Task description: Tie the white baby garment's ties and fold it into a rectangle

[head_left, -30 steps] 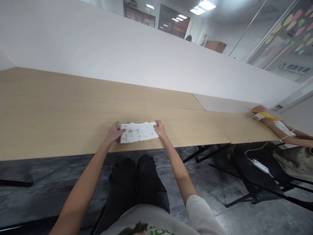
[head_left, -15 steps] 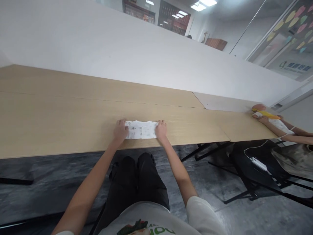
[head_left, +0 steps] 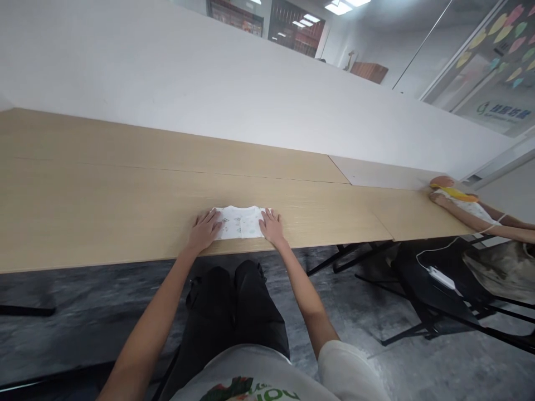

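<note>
A white folded baby garment (head_left: 240, 224) with a small print lies flat near the table's front edge, its upper edge slightly curved like a neckline. My left hand (head_left: 204, 229) rests flat on its left end, fingers stretched forward. On its right end lies my right hand (head_left: 272, 225), palm down with the fingers spread. Both hands press on the cloth without gripping it. The corners under my fingers are hidden.
The long wooden table (head_left: 104, 211) runs along a white partition (head_left: 188, 83). At the far right another person's hands (head_left: 438, 199) touch a doll (head_left: 455, 192) in yellow and white. A black folding chair (head_left: 438, 278) holds a white power strip (head_left: 442, 277).
My fingers have opened from gripping the garment's two ends and now lie flat on top of it. The garment has settled flat on the table.
</note>
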{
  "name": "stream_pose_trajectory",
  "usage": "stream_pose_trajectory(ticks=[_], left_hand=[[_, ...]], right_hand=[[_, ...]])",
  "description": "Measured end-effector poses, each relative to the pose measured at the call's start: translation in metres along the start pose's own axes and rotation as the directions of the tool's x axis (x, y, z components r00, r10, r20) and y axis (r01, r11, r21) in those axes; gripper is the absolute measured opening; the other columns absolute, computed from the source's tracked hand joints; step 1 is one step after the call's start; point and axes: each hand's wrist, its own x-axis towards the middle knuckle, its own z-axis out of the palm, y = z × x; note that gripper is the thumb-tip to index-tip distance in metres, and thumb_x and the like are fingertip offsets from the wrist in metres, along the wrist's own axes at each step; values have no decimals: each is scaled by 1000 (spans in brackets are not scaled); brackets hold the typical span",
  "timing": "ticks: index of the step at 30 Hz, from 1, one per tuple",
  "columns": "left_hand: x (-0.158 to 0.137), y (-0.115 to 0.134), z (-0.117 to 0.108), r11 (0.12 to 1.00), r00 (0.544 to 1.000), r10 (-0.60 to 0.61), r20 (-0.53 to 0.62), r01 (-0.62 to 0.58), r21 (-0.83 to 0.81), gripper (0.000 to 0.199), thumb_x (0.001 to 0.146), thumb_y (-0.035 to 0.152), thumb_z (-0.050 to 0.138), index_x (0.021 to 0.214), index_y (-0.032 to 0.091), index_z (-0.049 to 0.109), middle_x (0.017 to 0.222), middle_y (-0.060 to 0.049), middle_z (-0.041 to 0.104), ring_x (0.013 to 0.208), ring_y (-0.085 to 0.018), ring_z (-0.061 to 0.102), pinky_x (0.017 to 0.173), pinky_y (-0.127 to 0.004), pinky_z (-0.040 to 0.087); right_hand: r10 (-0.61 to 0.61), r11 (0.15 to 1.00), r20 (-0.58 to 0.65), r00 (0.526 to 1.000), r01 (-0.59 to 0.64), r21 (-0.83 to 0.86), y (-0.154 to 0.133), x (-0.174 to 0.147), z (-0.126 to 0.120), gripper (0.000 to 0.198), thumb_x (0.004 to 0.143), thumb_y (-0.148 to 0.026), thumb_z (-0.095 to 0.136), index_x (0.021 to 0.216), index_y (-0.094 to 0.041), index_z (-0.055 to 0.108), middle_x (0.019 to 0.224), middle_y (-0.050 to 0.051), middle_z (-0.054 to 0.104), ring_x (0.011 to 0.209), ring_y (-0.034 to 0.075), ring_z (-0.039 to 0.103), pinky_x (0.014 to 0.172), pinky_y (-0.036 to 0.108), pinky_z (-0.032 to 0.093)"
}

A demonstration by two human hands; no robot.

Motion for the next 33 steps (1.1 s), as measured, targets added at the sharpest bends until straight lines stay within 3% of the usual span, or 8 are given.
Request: stream_pose_trajectory(ticks=[3,5,9,12,19,23,28,33], left_hand=[[1,-1,-3,996,1000,-23,-15,21,-90,53,91,47,38,135,21,52,152,-11,42,142,-27,35,117,-50,23],[0,-3,-7,979,996,-59,-60,45,-201,58,91,51,36,135,19,52,150,-12,44,140,-26,38,115,-46,29],[-7,-9,-13,906,976,-185,-115,124,-406,57,91,53,32,129,17,56,134,-11,61,123,-25,55,107,-42,41],[-14,-12,-14,887,963,-246,-105,181,-425,54,89,53,36,119,17,62,124,-11,66,114,-26,61,103,-42,45],[-18,-12,-11,920,972,-199,-122,143,-365,51,84,50,40,114,16,64,119,-12,68,110,-27,62,100,-42,47],[-16,-14,-11,910,965,-240,-109,184,-373,52,83,49,42,116,16,63,119,-12,68,109,-27,62,100,-42,47],[-17,-15,-9,938,981,-166,-102,125,-324,52,85,50,39,118,17,63,120,-12,67,110,-27,60,100,-42,46],[-18,-14,-8,951,975,-182,-127,141,-276,54,88,50,36,123,16,59,125,-12,64,115,-27,58,101,-42,45]], right_hand=[[24,993,-108,994,-11,118,7,0,2,38,95,-30,49,129,-15,59,149,17,44,142,28,34,117,51,21],[84,958,-217,973,-19,287,14,-1,3,36,94,-30,48,121,-14,64,141,17,53,135,25,45,113,45,31],[363,768,-364,858,-55,638,29,-6,7,43,94,-35,34,110,-11,65,114,16,69,108,21,63,97,37,47],[472,671,-371,800,-53,740,31,-13,9,42,90,-37,33,99,-11,66,104,16,71,99,21,65,91,35,50],[381,715,-296,876,-76,695,20,-20,3,31,85,-29,40,88,-14,67,97,12,72,94,20,66,89,31,49],[336,762,-299,893,-71,643,22,-15,-2,29,84,-23,43,93,-13,68,100,12,72,92,20,66,87,29,49],[291,849,-257,922,-125,514,29,0,-8,26,85,-20,47,94,-13,70,94,11,73,84,19,65,81,28,49],[321,892,-249,914,-203,405,22,14,-6,28,92,-27,47,98,-15,71,97,10,74,89,20,66,83,28,47]])
